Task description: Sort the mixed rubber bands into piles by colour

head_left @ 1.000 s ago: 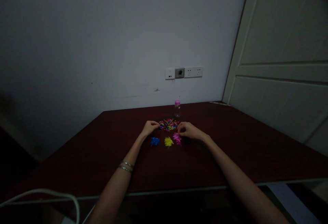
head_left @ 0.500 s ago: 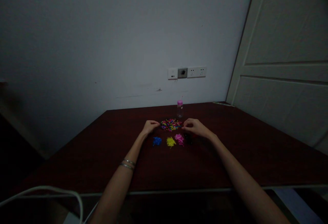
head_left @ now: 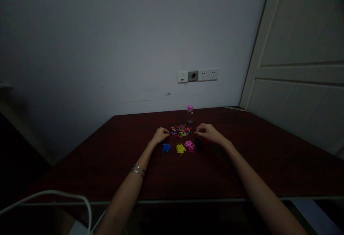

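Left hand [head_left: 161, 134] narrowed to a pinch by the left edge of the mixed pile [head_left: 181, 130]; right hand [head_left: 208, 133] likewise just off its right – can't tell if either holds a piece. Blue pile [head_left: 166, 148], yellow pile [head_left: 181, 149], pink pile [head_left: 189, 145] and dark pile [head_left: 199, 144] lie nearer the person, probably spaced for short reach. Bottle [head_left: 190, 115] stands close behind – tighter there; more table [head_left: 161, 185] toward the near edge and sides.

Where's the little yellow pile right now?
In the head view, the yellow pile lies on the dark red table, between the blue pile on its left and the pink pile close on its right.
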`<state>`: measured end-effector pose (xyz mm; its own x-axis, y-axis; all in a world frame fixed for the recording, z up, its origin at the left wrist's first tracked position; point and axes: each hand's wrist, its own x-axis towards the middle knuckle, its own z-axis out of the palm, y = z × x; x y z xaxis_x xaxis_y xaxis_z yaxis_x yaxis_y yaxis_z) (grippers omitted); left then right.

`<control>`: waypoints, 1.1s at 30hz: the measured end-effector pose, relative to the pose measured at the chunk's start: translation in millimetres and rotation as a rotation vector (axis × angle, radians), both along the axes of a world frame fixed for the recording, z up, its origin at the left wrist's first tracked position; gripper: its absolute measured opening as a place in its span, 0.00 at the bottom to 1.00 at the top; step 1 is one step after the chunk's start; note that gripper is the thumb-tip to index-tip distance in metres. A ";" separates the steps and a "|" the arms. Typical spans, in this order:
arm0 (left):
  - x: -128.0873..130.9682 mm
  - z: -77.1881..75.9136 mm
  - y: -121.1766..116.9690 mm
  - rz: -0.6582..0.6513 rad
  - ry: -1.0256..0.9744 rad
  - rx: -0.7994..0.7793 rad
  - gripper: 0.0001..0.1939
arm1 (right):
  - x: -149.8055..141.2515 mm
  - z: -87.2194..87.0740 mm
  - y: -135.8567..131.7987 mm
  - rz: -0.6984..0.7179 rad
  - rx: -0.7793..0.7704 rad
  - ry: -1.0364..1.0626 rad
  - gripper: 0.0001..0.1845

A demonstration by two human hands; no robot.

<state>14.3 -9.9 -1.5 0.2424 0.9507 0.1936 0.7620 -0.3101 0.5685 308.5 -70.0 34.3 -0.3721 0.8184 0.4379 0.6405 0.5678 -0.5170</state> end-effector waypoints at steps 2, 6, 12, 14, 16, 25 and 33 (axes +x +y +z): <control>-0.5 -0.7 0.7 -0.005 0.011 0.013 0.12 | 0.2 -0.5 0.7 -0.009 -0.006 -0.005 0.13; -0.7 -2.5 2.4 -0.021 0.033 0.028 0.11 | 0.7 -1.5 1.9 -0.016 -0.011 -0.010 0.14; -1.5 -6.5 6.1 -0.048 0.043 0.061 0.10 | 0.6 1.4 -1.3 -0.017 -0.005 -0.041 0.14; -1.6 -6.0 5.4 -0.058 0.040 0.058 0.10 | 0.5 3.0 -2.4 -0.019 -0.006 -0.049 0.14; -1.0 -3.5 2.8 -0.071 0.027 0.050 0.11 | 0.8 3.8 -2.6 -0.018 -0.008 -0.056 0.14; 22.3 31.5 -21.8 -0.236 -0.180 0.062 0.11 | -5.7 4.6 -2.0 0.037 -0.012 0.075 0.11; 58.7 63.5 -54.3 -0.408 -0.213 0.031 0.09 | -23.4 18.6 -17.7 0.169 -0.080 0.191 0.13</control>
<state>73.0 -64.2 62.0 0.5473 0.7788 0.3065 0.4417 -0.5798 0.6847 285.1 -87.7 52.8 -0.4234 0.7863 0.4501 0.4265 0.6113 -0.6666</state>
